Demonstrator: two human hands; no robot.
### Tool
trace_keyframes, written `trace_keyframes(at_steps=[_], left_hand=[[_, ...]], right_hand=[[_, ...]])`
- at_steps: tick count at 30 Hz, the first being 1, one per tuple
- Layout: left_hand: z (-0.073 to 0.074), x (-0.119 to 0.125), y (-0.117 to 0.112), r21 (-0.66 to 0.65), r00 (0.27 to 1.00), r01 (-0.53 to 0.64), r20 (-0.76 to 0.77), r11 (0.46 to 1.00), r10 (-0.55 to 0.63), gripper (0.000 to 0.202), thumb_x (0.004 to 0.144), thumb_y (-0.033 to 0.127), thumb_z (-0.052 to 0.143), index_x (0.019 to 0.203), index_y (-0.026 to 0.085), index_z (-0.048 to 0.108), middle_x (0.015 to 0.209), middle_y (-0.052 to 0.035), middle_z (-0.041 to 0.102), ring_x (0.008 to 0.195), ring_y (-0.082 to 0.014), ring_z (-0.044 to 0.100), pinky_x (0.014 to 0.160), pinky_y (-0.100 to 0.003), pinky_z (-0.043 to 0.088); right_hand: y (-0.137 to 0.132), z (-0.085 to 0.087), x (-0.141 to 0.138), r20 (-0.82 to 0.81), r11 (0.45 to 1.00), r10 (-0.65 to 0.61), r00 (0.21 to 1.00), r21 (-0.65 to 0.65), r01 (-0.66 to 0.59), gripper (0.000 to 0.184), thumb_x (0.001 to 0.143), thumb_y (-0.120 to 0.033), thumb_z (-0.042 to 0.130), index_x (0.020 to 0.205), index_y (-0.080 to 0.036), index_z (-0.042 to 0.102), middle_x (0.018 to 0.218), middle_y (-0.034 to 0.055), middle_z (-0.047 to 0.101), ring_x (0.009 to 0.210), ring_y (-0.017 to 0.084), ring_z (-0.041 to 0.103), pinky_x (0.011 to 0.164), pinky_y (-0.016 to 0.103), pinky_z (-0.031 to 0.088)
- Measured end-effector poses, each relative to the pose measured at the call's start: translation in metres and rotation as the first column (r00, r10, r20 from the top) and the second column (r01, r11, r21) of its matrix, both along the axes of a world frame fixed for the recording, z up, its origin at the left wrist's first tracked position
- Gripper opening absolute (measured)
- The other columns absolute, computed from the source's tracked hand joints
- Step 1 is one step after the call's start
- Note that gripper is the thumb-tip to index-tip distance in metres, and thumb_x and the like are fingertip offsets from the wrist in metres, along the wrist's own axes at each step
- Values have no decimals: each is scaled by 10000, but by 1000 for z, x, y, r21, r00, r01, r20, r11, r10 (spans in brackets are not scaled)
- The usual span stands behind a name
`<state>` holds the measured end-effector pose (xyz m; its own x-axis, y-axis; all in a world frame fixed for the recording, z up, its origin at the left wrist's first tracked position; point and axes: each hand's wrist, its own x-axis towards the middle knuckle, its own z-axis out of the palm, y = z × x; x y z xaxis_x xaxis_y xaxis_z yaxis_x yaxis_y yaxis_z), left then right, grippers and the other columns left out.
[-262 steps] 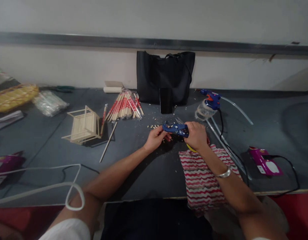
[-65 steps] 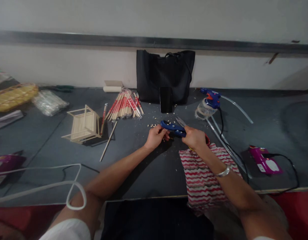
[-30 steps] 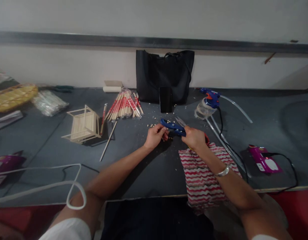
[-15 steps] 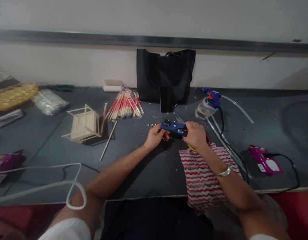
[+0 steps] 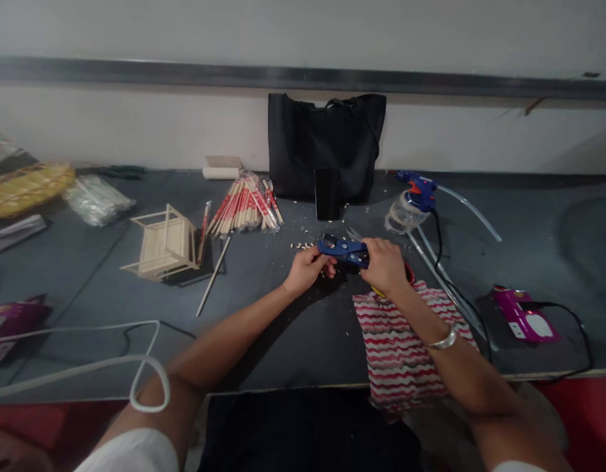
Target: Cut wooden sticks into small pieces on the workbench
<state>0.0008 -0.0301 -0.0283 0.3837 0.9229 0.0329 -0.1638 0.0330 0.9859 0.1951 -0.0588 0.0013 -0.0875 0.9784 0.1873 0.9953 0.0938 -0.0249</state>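
My right hand (image 5: 387,265) is wrapped round the handles of a blue hand cutter (image 5: 346,248), held level above the table. At the cutter's jaw end, my left hand (image 5: 305,267) is closed with thumb and fingers pinched together; what they hold is hidden. Short cut bits of wood (image 5: 303,246) lie scattered round the jaws. Under the cutter and my right hand lie scissors (image 5: 354,234), their red and yellow handles partly covered. A striped cloth (image 5: 405,347) spreads beneath my right forearm.
Left of my hands are a small stick-built frame (image 5: 168,244), a loose stick (image 5: 213,276) and wrapped chopsticks (image 5: 244,206). A phone (image 5: 327,195) leans on a black bag (image 5: 325,144). Rightward stand a blue glue gun (image 5: 415,190), glue sticks and a purple power box (image 5: 526,316).
My hands and the cutter stay almost in the same place. The view has shifted very slightly; nothing has been picked up or let go.
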Motion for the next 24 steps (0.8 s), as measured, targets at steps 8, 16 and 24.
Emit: trace_keyframes(at_steps=[8, 16, 24], left_hand=[[0, -1, 0, -17, 999, 26, 29, 1000, -26, 348, 831, 472, 708, 735, 147, 629, 569, -12, 682, 496, -131, 670, 533, -237, 571], [2, 0, 0, -60, 999, 27, 44, 998, -25, 298, 843, 405, 705, 723, 142, 631, 555, -11, 672, 479, -130, 659, 532, -244, 573], [2, 0, -1, -70, 999, 16, 41, 997, -13, 272, 846, 368, 702, 719, 136, 636, 556, -15, 674, 477, -129, 658, 531, -245, 572]], right_hand=[[0, -5, 1, -6, 999, 24, 1000, 27, -24, 531, 709, -164, 592, 1239, -149, 589, 1065, 136, 677, 992, 299, 555, 861, 392, 364], [-1, -3, 0, -7, 1000, 16, 1000, -2, -16, 528, 696, -155, 585, 1224, -170, 603, 1046, 125, 669, 985, 290, 545, 835, 369, 356], [0, -2, 0, 11, 1000, 15, 1000, -8, -14, 479, 703, -150, 588, 1180, -181, 614, 1024, 112, 660, 966, 280, 528, 802, 352, 335]])
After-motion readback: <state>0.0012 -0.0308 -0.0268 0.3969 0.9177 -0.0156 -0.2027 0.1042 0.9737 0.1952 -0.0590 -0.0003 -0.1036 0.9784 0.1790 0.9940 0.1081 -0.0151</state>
